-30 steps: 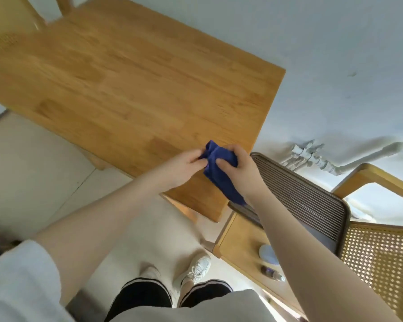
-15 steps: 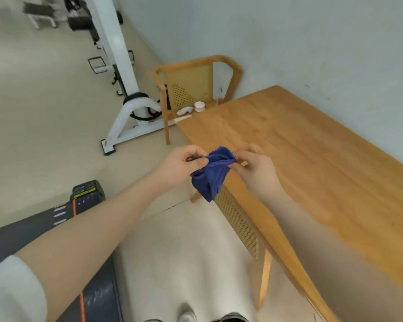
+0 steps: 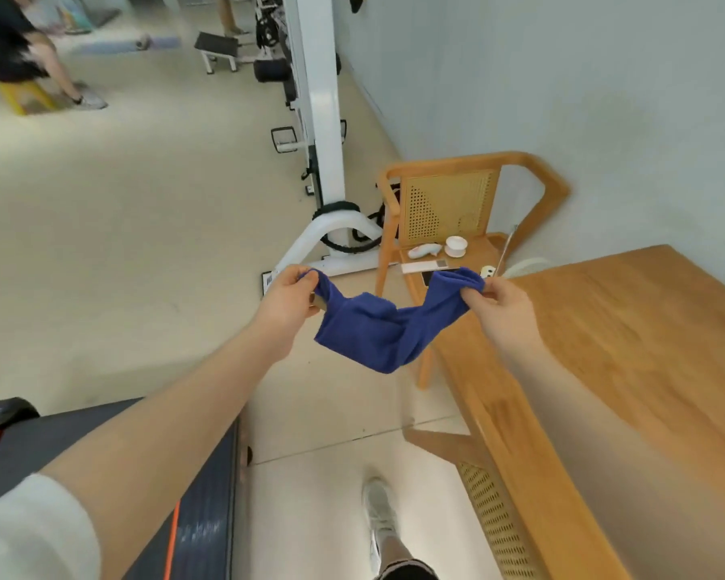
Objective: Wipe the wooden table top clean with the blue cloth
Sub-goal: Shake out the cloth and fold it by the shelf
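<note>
Beside the near edge of the light-brown wooden table top (image 3: 628,328), above the pale floor (image 3: 143,244), we hold the crumpled dark-blue cloth (image 3: 388,324) up in the air, stretched between our two hands and touching nothing else. Our left hand (image 3: 287,301) pinches one end of the cloth between thumb and curled fingers, and our right hand (image 3: 501,307) pinches the other end the same way, over the table's corner. The middle of the cloth sags in a loose fold between the hands, its lowest flap hanging in front of a leg of the wooden chair with a woven cane back (image 3: 448,207) that stands at the table's far end against the grey-white wall (image 3: 561,77). On that chair's seat we see a small white cup (image 3: 456,246), a pale curved object (image 3: 423,250) beside it, a flat white strip (image 3: 423,266) and a dark phone-like slab partly hidden behind the cloth. Left of the chair stands a white metal exercise frame (image 3: 323,119). At the lower left lies a dark treadmill deck with orange stripes (image 3: 193,517), and a white sneaker (image 3: 379,512) shows on the floor below us. Far off at the upper left a blurred person sits on a yellow stool (image 3: 22,94).
</note>
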The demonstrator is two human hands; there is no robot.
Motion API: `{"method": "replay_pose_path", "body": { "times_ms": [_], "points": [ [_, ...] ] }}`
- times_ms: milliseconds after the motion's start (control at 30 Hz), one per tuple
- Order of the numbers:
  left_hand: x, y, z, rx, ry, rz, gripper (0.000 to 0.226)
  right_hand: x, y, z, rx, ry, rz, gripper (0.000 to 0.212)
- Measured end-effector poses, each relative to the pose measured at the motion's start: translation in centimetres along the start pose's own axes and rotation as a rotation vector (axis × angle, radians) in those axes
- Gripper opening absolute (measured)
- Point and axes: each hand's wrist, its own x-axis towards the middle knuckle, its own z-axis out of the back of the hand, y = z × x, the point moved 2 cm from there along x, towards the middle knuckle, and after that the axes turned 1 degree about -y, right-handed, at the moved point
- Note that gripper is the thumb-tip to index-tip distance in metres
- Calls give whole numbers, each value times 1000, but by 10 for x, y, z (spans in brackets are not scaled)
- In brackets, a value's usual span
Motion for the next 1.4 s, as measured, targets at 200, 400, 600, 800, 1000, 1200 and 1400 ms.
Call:
{"method": "replay_pose_path", "body": {
  "times_ms": [200, 400, 600, 800, 1000, 1200, 1400],
  "points": [
    [119, -32, 15, 196, -187, 70, 16, 123, 30, -37, 81, 147, 20, 21],
    [193, -61, -17, 267, 135, -26, 31, 210, 75, -110, -17, 416, 163, 17],
    [303, -55, -41, 218, 488, 55, 86, 309, 98, -175, 127, 285, 36, 7],
    [460, -70, -35, 159, 706, 9, 46, 424, 115, -229, 313, 173, -132, 14],
    [600, -129, -33, 407, 818, -162, 19, 510, 133, -261, 114, 201, -294, 60],
    [683, -166, -108, 568, 974, -376, 19, 574, 117, -235, -20, 19, -415, 42],
    [748, -166, -188, 859, 1264, -261, 34, 649, 82, -194, 107, -151, -428, 19]
  ]
}}
